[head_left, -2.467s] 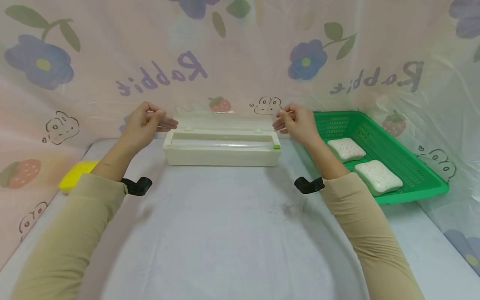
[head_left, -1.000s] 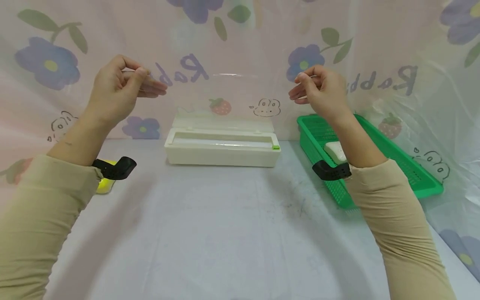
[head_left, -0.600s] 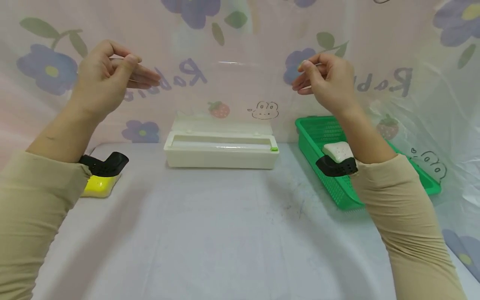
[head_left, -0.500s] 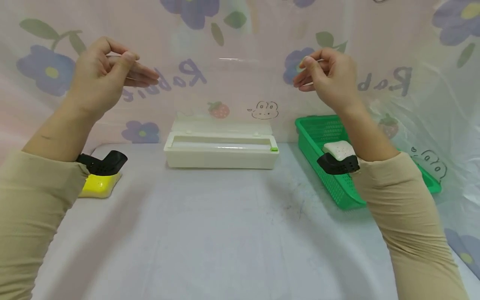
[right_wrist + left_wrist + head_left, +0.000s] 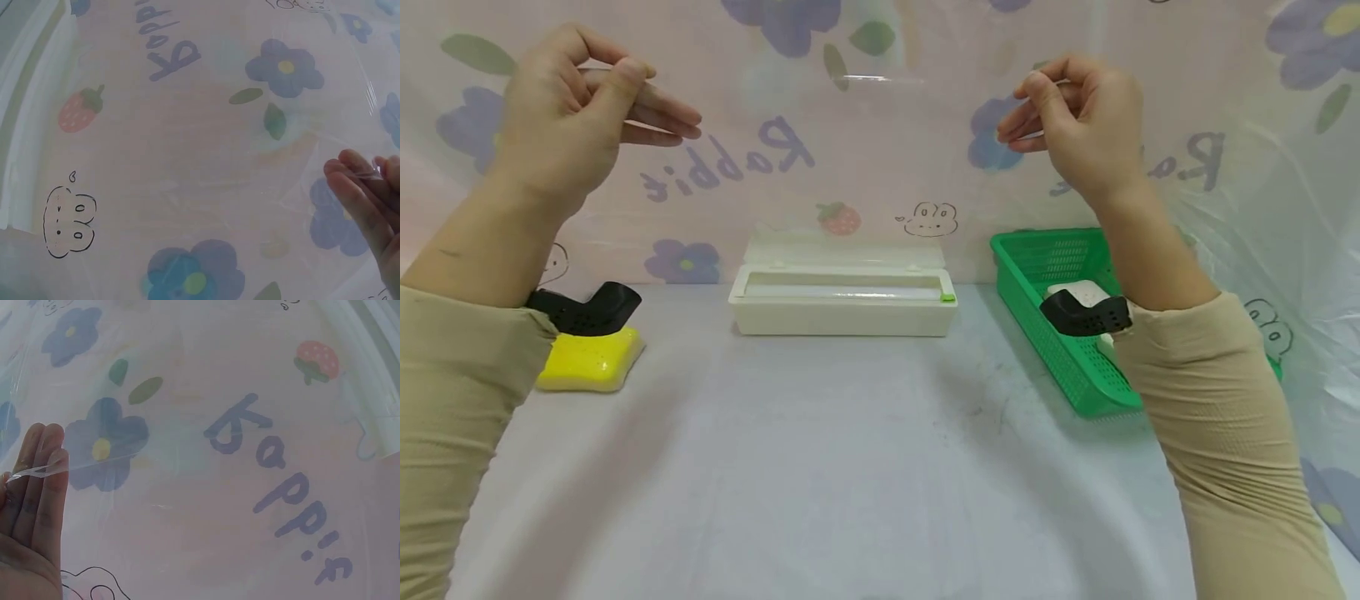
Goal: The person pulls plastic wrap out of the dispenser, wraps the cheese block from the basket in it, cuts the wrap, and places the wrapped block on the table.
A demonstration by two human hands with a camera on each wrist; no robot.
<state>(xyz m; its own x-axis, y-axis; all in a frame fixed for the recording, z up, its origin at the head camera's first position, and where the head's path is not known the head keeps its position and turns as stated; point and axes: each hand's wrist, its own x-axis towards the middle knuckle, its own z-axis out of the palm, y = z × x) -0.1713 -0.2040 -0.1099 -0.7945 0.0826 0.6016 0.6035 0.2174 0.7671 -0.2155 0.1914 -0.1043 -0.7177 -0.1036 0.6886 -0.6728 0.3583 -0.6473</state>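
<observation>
A sheet of clear cling film [image 5: 865, 79] stretches between both raised hands, its top edge showing as a thin glare line. My left hand [image 5: 576, 117] pinches one corner between thumb and index finger, the other fingers extended behind. In the left wrist view the gathered film edge [image 5: 47, 469] crosses those fingers. The opposite corner is pinched by my right hand [image 5: 1086, 125], also seen in the right wrist view. Below and between the hands, the white cling film dispenser [image 5: 842, 318] stands on the table with its lid tipped back. A film roll [image 5: 842, 292] lies inside.
At left, a yellow sponge-like block [image 5: 591, 362] sits on the white-covered table [image 5: 835, 467]. A green basket [image 5: 1037, 337] at right holds white speckled blocks [image 5: 1078, 290], partly hidden by the right arm. A printed curtain [image 5: 880, 167] hangs behind the dispenser.
Both hands have risen from beside the dispenser and spread apart, drawing the cling film upward. Its glare line has climbed with them. The dispenser stays in place.
</observation>
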